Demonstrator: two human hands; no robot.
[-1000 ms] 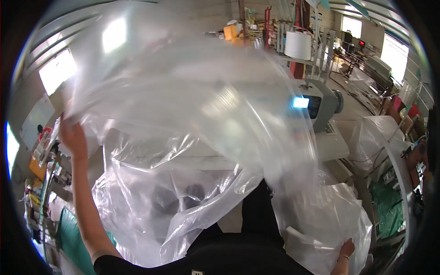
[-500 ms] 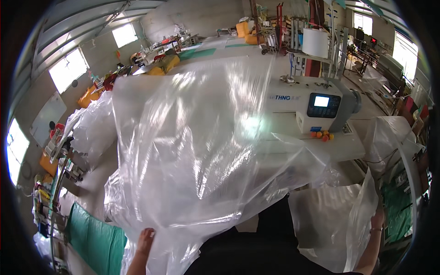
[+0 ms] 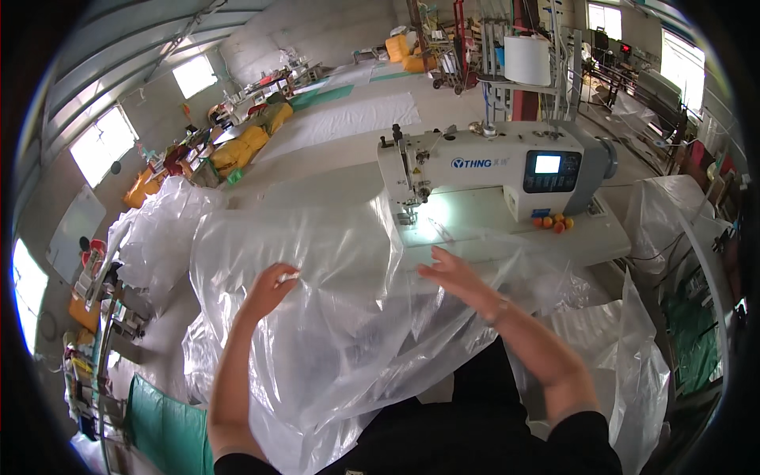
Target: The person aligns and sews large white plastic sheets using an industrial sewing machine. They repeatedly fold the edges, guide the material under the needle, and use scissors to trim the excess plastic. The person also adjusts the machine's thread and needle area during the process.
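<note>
A large clear plastic sheet [image 3: 340, 348] drapes over the front of the sewing table and down across my lap. My left hand [image 3: 273, 291] is closed on a bit of this sheet, left of the sewing machine's needle area. Over the sheet's upper edge, just in front of the lit needle area, my right hand [image 3: 455, 277] reaches in with thumb and fingers apart; nothing shows in it. The white sewing machine [image 3: 483, 162] has a lit screen, and its presser foot [image 3: 408, 215] stands beside the sheet's edge.
Several small orange-red balls [image 3: 554, 222] lie at the machine's base. A white thread cone [image 3: 526, 61] stands behind it. Bunched plastic [image 3: 162, 233] is at the left, more plastic sheeting [image 3: 625, 340] at the right. A green sheet [image 3: 168, 423] hangs lower left.
The raised plastic has come down, uncovering the machine's head and needle area. Both hands have moved up and inward from the lower edges to the table front.
</note>
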